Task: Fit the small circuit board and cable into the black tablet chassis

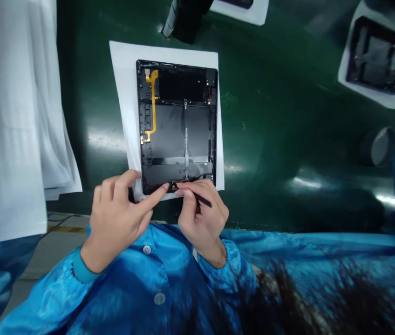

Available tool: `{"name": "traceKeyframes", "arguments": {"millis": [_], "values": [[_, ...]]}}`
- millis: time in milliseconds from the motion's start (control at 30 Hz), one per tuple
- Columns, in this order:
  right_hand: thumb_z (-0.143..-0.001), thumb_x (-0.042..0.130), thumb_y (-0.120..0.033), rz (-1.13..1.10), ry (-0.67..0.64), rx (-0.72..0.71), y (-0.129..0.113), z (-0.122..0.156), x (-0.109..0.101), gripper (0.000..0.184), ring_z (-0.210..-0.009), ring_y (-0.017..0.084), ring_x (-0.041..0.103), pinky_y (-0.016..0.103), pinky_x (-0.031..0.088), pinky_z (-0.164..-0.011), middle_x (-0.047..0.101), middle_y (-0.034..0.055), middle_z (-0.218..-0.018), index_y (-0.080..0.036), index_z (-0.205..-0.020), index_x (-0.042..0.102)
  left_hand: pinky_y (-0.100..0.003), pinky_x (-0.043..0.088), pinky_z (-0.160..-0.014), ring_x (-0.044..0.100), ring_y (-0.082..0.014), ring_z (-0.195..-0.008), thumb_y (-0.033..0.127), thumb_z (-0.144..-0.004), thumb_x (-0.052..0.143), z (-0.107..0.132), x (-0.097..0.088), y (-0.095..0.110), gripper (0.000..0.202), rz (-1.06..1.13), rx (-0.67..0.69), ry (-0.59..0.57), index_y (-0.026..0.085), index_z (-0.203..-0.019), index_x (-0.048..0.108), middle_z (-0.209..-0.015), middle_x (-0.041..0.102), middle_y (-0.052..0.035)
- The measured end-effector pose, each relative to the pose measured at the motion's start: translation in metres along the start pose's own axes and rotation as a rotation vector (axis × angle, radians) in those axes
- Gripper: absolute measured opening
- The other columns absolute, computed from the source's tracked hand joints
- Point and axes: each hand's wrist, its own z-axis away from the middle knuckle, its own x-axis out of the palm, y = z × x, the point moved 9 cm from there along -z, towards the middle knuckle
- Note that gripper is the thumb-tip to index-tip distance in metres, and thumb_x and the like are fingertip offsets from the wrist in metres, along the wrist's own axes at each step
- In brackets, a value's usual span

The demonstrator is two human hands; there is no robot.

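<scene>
An opened black tablet chassis (178, 123) with a yellow flex cable (153, 104) lies on a white sheet (124, 79) on the dark green belt. My left hand (120, 216) rests at the chassis's near left corner, forefinger stretched onto its bottom edge, other fingers curled. My right hand (200, 214) is closed in a pinch on a thin black tool (199, 199), its tip touching a small part at the bottom edge of the chassis.
Stacked white sheets (19, 116) lie at the left. Another open chassis on a white sheet (375, 56) sits at the far right, and a dark object (183, 18) lies beyond the tablet. A round grey item (381, 146) is right. Blue sleeves fill the foreground.
</scene>
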Motion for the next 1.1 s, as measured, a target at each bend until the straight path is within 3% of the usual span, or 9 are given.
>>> {"name": "traceKeyframes", "arguments": {"millis": [233,600,733,967,1100], "values": [[-0.095,0.055,-0.006,-0.03,-0.006,0.045,0.004,0.002,-0.001,0.023,-0.078,0.018,0.069,0.036,0.059,-0.07,0.073,-0.0011,-0.082,-0.024,-0.101,0.067,-0.037,0.037,-0.073,0.052,-0.0305,-0.1,0.023,-0.094,0.056,0.0,-0.001,0.001,0.043,-0.011,0.03,0.009,0.043,-0.13,0.068,-0.129,0.053,-0.0137],[-0.093,0.056,-0.004,-0.013,-0.03,0.008,0.004,0.002,0.002,0.024,-0.081,0.019,0.069,0.037,0.059,-0.074,0.075,-0.0001,-0.088,-0.024,-0.102,0.066,-0.036,0.036,-0.076,0.052,-0.028,-0.103,0.023,-0.094,0.059,-0.001,-0.003,0.004,0.044,-0.066,0.026,0.021,0.045,-0.132,0.066,-0.129,0.052,-0.0125],[-0.092,0.056,-0.002,0.006,-0.04,-0.079,-0.003,0.005,0.004,0.025,-0.081,0.02,0.069,0.038,0.06,-0.074,0.073,0.0028,-0.089,-0.022,-0.105,0.063,-0.036,0.035,-0.08,0.05,-0.0261,-0.106,0.023,-0.094,0.064,-0.001,-0.001,0.006,0.049,-0.111,0.019,-0.009,0.049,-0.135,0.061,-0.131,0.049,-0.0102],[-0.09,0.054,-0.003,0.227,-0.104,-0.319,-0.026,0.018,0.016,0.027,-0.081,0.025,0.067,0.041,0.06,-0.071,0.07,0.011,-0.089,-0.012,-0.115,0.06,-0.035,0.034,-0.079,0.049,-0.0248,-0.105,0.024,-0.095,0.061,-0.002,-0.003,0.005,0.046,-0.102,0.011,0.03,0.049,-0.133,0.061,-0.131,0.049,-0.008],[-0.09,0.053,-0.004,0.216,-0.113,-0.341,-0.026,0.02,0.017,0.025,-0.081,0.027,0.067,0.042,0.06,-0.07,0.069,0.0128,-0.087,-0.01,-0.113,0.06,-0.033,0.036,-0.076,0.05,-0.024,-0.103,0.024,-0.094,0.064,-0.002,-0.004,0.005,0.051,-0.131,0.07,0.017,0.048,-0.139,0.056,-0.13,0.05,-0.008]]}}
